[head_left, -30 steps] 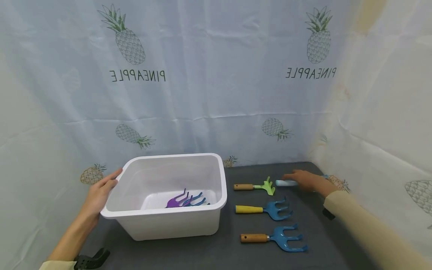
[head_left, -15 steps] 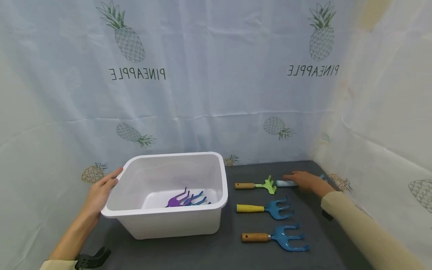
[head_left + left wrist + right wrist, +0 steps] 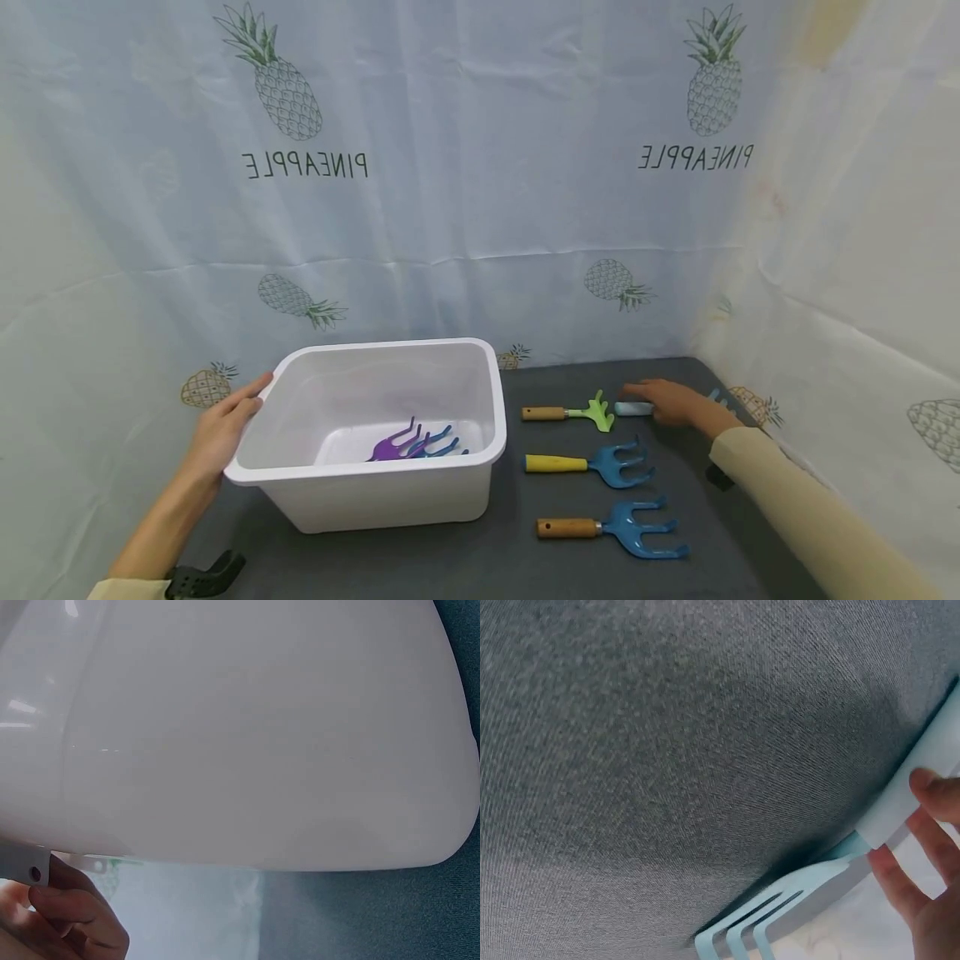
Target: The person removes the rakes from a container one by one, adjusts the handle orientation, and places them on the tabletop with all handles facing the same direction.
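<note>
My left hand (image 3: 219, 433) grips the left rim of a white plastic tub (image 3: 360, 500); in the left wrist view the tub's side wall fills most of the picture. Inside the tub are a purple hand rake (image 3: 388, 450) and blue rake tines (image 3: 442, 447), their handles hidden by the front wall. At the far right, my right hand (image 3: 675, 403) holds the handle of a pale blue hand rake (image 3: 632, 408) between thumb and fingers. The right wrist view shows this rake's slotted head (image 3: 780, 896), its bent tines close to the dark tabletop.
Between tub and right hand lie a small green rake (image 3: 596, 412) with a wooden handle, a blue rake with a yellow handle (image 3: 555, 464) and a blue rake with a brown handle (image 3: 567, 527). A pineapple-printed curtain (image 3: 480, 183) backs the dark table (image 3: 450, 567).
My right hand has shifted slightly left along the pale blue rake's handle, and more of its tines now show past the wrist. The left hand and tub have stayed put.
</note>
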A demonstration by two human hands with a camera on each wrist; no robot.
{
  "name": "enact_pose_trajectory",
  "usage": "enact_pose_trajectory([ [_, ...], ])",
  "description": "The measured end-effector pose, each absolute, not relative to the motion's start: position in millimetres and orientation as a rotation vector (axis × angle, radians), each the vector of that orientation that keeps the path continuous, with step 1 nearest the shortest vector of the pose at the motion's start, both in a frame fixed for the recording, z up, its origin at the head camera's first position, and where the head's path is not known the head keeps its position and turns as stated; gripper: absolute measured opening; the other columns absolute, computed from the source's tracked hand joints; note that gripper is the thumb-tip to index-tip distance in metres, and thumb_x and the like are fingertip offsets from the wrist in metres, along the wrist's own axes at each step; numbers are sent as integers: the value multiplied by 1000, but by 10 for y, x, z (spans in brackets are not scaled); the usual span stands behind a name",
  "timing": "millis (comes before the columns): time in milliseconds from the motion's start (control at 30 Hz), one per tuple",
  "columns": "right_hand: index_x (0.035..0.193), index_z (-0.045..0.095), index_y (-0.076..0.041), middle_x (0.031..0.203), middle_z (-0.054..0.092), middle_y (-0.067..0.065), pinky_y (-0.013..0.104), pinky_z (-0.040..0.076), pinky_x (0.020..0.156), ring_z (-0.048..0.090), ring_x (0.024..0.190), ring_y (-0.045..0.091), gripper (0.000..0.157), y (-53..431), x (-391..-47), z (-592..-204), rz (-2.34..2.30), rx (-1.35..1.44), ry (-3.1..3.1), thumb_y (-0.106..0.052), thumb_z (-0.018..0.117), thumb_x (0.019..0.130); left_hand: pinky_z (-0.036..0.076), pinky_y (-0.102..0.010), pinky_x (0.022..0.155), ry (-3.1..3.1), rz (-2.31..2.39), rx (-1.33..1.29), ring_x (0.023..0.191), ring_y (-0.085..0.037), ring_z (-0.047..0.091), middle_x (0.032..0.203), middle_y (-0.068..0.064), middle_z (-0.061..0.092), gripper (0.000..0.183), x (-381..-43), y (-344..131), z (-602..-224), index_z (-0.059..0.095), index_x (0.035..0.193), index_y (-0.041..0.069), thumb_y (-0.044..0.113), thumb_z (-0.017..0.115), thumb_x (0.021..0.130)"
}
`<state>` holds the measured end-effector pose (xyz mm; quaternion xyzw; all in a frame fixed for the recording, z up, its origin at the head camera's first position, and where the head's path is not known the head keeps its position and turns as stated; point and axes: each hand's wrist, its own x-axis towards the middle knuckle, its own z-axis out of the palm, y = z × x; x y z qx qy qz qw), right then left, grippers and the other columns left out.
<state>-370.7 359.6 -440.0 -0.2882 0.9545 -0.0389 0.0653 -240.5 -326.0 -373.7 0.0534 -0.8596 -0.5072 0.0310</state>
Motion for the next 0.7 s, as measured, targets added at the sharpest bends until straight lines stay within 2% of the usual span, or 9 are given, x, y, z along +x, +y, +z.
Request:
enact_pose_trajectory([
  [267,140,60,-5,141,57,33,67,46,101,52,130,55,60,3559,-3727,-4427,-58,-823,2880,19,51,86,56,-17,76,-2666,-1545,166,96,21,46,169,-22,23,58,-2394,-3263,-3732,26,164,16,41,30,112],
  [300,140,60,-5,141,57,33,67,46,101,52,130,56,60,3556,-3723,-4421,-58,-818,2879,19,51,86,56,-17,76,-2665,-1547,166,96,21,47,169,-23,24,58,-2393,-3262,-3732,26,164,16,41,30,112],
  [333,140,60,-5,141,57,34,67,47,100,53,129,56,60,3554,-3721,-4417,-57,-817,2879,19,52,86,56,-17,75,-2664,-1543,168,101,14,55,169,-23,24,58,-2394,-3255,-3731,26,164,16,41,29,112],
  [433,140,60,-4,140,57,35,67,48,99,53,128,57,60,3553,-3713,-4406,-51,-813,2875,19,54,85,56,-18,75,-2665,-1540,165,100,14,56,169,-23,24,58,-2398,-3252,-3723,26,164,16,40,29,112],
  [533,141,59,-3,141,56,36,67,48,99,52,129,57,61,3558,-3709,-4403,-46,-800,2868,19,55,84,57,-18,75,-2661,-1547,158,97,16,56,168,-24,25,58,-2399,-3251,-3716,26,164,15,40,29,112],
  [567,142,58,-3,142,55,36,67,47,99,51,130,57,61,3562,-3707,-4399,-51,-794,2863,19,54,84,57,-19,75,-2660,-1552,153,91,23,49,168,-25,25,58,-2398,-3256,-3715,26,164,14,40,29,112],
  [600,142,57,-3,142,55,36,67,47,99,51,130,57,62,3568,-3708,-4395,-54,-792,2858,19,54,84,57,-19,75,-2657,-1554,155,92,22,49,168,-25,25,58,-2397,-3254,-3717,26,164,14,40,29,112],
  [667,143,56,-4,142,56,33,65,50,97,55,127,54,64,3577,-3704,-4374,-71,-784,2847,19,52,84,57,-19,75,-2653,-1548,157,95,19,53,168,-25,26,58,-2394,-3249,-3719,27,164,14,40,29,112],
  [700,143,56,-6,141,58,31,63,51,95,57,125,51,65,3582,-3702,-4358,-83,-779,2844,20,50,84,57,-18,75,-2652,-1544,157,102,11,59,168,-25,26,58,-2394,-3245,-3723,27,164,14,40,29,112],
])
